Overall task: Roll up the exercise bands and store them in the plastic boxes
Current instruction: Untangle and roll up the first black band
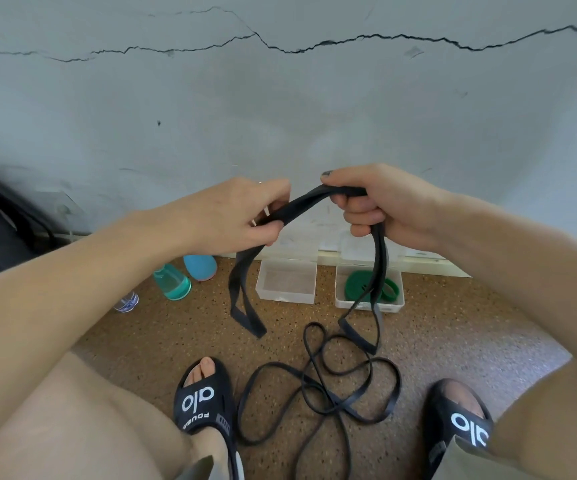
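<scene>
Your left hand (242, 214): fingers curled, pinching the black exercise band (300, 204) between thumb and fingertips. Your right hand (370, 202): fist closed round the same band, thumb pressed on top. The band arches between both hands, raised before the cracked wall (280, 98); its ends hang down toward 6 o'clock, one loop below each hand. Thinner black bands (318, 386): tangled loose on the speckled floor (453, 341) between your two slippered feet. Plastic boxes against the wall: the left box (287, 284) holds nothing you can make out; the right box (370, 289) holds a rolled green band (359, 285). Bottles (172, 282): at 9 o'clock of the boxes.
</scene>
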Tool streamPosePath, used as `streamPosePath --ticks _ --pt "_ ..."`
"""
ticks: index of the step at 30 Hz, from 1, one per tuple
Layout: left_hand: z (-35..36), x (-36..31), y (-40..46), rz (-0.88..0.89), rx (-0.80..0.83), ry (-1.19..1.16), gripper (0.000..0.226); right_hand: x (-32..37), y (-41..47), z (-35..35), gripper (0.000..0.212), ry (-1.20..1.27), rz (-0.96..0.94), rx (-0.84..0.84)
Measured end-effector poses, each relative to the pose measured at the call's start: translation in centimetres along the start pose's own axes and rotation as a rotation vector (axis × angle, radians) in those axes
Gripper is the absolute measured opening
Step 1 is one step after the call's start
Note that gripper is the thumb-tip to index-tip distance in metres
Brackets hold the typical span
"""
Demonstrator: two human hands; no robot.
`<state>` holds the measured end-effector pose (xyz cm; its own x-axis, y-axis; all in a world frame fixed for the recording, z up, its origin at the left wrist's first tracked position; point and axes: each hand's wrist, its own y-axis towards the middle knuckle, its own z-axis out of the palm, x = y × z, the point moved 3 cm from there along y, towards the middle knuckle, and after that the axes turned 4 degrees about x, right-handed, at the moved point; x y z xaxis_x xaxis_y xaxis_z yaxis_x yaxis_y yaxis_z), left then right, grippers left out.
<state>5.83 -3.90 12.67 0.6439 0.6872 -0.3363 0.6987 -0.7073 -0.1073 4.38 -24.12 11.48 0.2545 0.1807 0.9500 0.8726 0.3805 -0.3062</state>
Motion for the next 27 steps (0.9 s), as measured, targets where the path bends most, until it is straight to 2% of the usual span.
streamPosePath --ticks 7,14,19,21,24,27 --pt "-0.3 0.4 0.1 -0.04 -0.077 -0.168 0.02 0.2 -0.1 0.1 0.037 0.049 -0.007 0.016" --pt "-0.3 0.5 0.3 -0.036 -0.142 -0.24 0.023 0.3 0.1 -0.6 0.035 0.115 -0.002 -0.047" --pt "-0.4 0.2 0.1 -0.035 -0.087 -0.332 0.025 0.5 0.0 -1.0 0.034 0.118 -0.019 -0.036" --pt "-0.4 0.4 -0.1 -0.048 -0.076 -0.37 0.025 0.5 0.0 -1.2 0.033 0.054 -0.001 -0.009" --pt "-0.5 0.9 -0.4 -0.071 -0.095 -0.403 0.025 0.3 -0.3 -1.5 0.023 -0.23 0.02 0.024" --pt "-0.6 0.5 -0.5 -0.052 -0.109 -0.423 0.026 -0.1 -0.6 -0.8 0.031 -0.365 0.06 0.102"
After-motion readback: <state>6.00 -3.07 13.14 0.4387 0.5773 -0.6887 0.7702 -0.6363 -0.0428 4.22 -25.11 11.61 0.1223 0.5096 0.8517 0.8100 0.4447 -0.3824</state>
